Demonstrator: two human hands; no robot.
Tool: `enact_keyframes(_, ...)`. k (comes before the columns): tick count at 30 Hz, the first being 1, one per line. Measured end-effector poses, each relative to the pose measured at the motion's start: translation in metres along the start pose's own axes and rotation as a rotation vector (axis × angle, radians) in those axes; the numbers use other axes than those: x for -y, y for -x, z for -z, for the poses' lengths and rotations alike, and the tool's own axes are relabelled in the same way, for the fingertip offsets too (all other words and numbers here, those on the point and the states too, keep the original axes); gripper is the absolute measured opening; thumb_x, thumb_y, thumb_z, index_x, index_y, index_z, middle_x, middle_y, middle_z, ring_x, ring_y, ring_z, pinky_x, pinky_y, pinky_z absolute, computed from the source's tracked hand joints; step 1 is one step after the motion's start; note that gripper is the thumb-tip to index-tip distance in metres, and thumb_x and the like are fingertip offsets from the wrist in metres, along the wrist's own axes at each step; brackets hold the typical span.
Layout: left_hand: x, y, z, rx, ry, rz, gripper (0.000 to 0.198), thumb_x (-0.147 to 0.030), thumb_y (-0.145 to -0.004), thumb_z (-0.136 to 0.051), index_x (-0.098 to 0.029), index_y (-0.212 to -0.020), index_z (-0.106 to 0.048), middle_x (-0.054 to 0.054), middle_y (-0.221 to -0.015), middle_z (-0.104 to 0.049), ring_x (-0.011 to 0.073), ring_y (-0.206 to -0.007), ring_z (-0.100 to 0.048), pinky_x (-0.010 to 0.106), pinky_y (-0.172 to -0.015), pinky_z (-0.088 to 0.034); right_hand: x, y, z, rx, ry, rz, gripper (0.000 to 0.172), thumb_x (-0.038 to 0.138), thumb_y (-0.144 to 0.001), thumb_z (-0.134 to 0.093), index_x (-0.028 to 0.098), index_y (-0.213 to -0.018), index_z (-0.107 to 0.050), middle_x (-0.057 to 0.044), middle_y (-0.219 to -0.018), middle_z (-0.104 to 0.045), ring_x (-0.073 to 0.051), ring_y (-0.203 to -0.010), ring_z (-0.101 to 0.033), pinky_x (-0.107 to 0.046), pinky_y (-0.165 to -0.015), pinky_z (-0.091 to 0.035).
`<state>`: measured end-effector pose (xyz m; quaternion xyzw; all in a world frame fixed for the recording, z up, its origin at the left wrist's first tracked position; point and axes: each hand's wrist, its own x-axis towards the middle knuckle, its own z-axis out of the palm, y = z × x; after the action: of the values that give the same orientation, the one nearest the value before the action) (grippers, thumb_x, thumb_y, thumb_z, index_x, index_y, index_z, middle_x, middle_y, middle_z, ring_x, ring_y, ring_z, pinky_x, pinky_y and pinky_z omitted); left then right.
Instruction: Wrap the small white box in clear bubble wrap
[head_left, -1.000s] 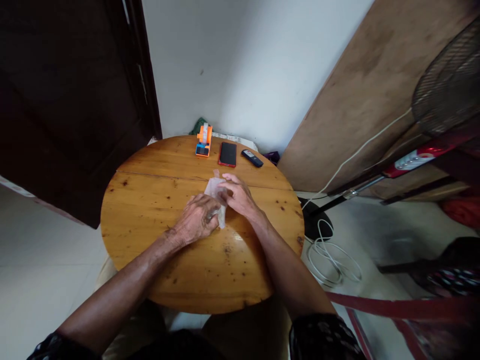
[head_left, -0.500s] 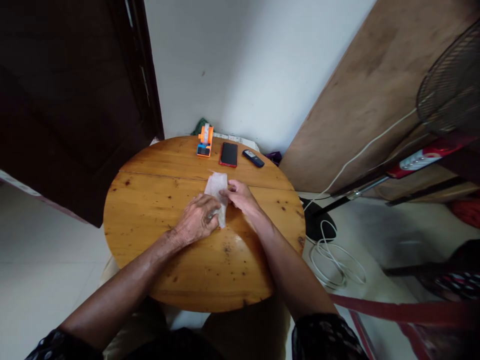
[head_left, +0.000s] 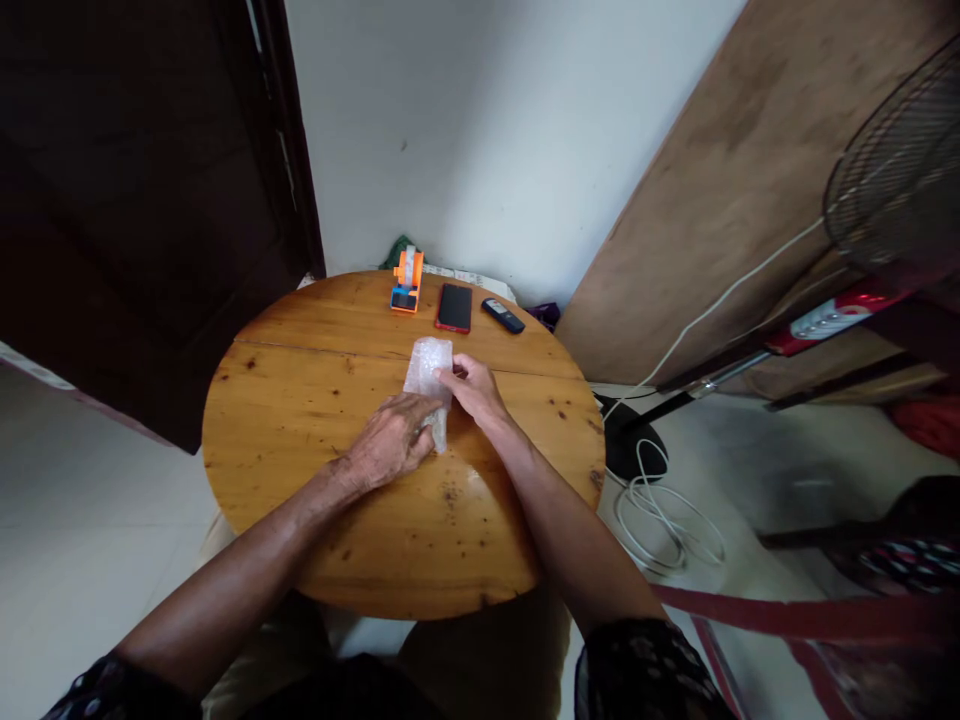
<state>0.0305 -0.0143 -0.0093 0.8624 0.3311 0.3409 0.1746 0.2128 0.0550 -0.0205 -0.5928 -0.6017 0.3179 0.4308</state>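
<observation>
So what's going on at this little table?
Someone is handling a clear, bubbly plastic wrap on the wooden table. The left hand lies over its lower part; the right hand has its thumb on the wrap near the right edge. I can't tell whether anything is inside. Farther back sit an orange-and-blue tape dispenser, a dark-screened device and a dark handset.

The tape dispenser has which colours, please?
The tape dispenser is orange and blue, seen in the head view.

This looks like a home — wooden tabletop (head_left: 285, 410), dark door (head_left: 135, 200), pale wall (head_left: 465, 140). A fan (head_left: 900, 180) stands at the right.
</observation>
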Motion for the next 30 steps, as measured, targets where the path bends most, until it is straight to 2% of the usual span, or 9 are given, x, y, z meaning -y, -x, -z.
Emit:
enact_keyframes(5,0.002,0.000,-0.002,-0.016,-0.006,-0.021,0.040,-0.014,-0.083,-0.048,-0.013,-0.120,-0.065,0.015,-0.119,-0.071,0.0276,-0.111,-0.066,0.048,-0.100,-0.052,0.003,0.001,-0.006,0.000,-0.090,0.045,0.024,0.043,-0.071,-0.059,0.021,-0.065,-0.052,0.006,-0.059,-0.046,-0.011,-0.059,-0.041,-0.023,-0.054,-0.032)
enact_keyframes(11,0.003,0.000,-0.003,-0.024,0.002,-0.025,0.041,-0.014,-0.082,-0.048,-0.015,-0.120,-0.065,0.014,-0.118,-0.072,0.0276,-0.111,-0.066,0.049,-0.099,-0.052,0.009,0.005,-0.006,0.140,-0.350,-0.062,0.026,0.040,-0.063,-0.068,0.020,-0.076,-0.058,0.005,-0.065,-0.056,-0.011,-0.060,-0.046,-0.023,-0.055,-0.035)
enact_keyframes(17,-0.004,0.001,0.002,-0.037,-0.066,0.009,0.042,-0.017,-0.083,-0.051,-0.015,-0.122,-0.067,0.016,-0.129,-0.066,0.0308,-0.121,-0.059,0.053,-0.105,-0.047,0.004,0.003,-0.006,0.135,-0.333,-0.110,0.027,0.040,-0.062,-0.068,0.019,-0.076,-0.061,0.005,-0.063,-0.056,-0.010,-0.057,-0.045,-0.023,-0.053,-0.034)
enact_keyframes(21,-0.009,0.001,0.004,0.017,-0.098,-0.011,0.051,-0.014,-0.082,-0.051,-0.017,-0.132,-0.062,0.014,-0.140,-0.061,0.0321,-0.133,-0.050,0.055,-0.108,-0.045,0.001,0.000,-0.009,0.092,-0.275,-0.127,0.026,0.041,-0.061,-0.065,0.019,-0.075,-0.060,0.006,-0.059,-0.052,-0.010,-0.055,-0.042,-0.022,-0.049,-0.031)
enact_keyframes(26,-0.007,-0.001,0.002,0.045,-0.031,-0.002,0.048,-0.011,-0.082,-0.047,-0.010,-0.127,-0.063,0.017,-0.124,-0.069,0.0288,-0.115,-0.063,0.050,-0.103,-0.050,0.006,0.000,-0.007,0.084,-0.268,-0.105,0.027,0.044,-0.064,-0.066,0.020,-0.072,-0.058,0.006,-0.060,-0.052,-0.010,-0.056,-0.042,-0.022,-0.050,-0.031)
enact_keyframes(30,-0.003,-0.001,-0.001,0.015,-0.005,-0.003,0.047,-0.011,-0.081,-0.046,-0.011,-0.125,-0.064,0.016,-0.123,-0.070,0.0279,-0.114,-0.064,0.050,-0.102,-0.051,0.010,0.002,-0.004,0.073,-0.330,-0.092,0.031,0.049,-0.066,-0.067,0.020,-0.072,-0.058,0.006,-0.061,-0.052,-0.010,-0.057,-0.042,-0.023,-0.052,-0.032)
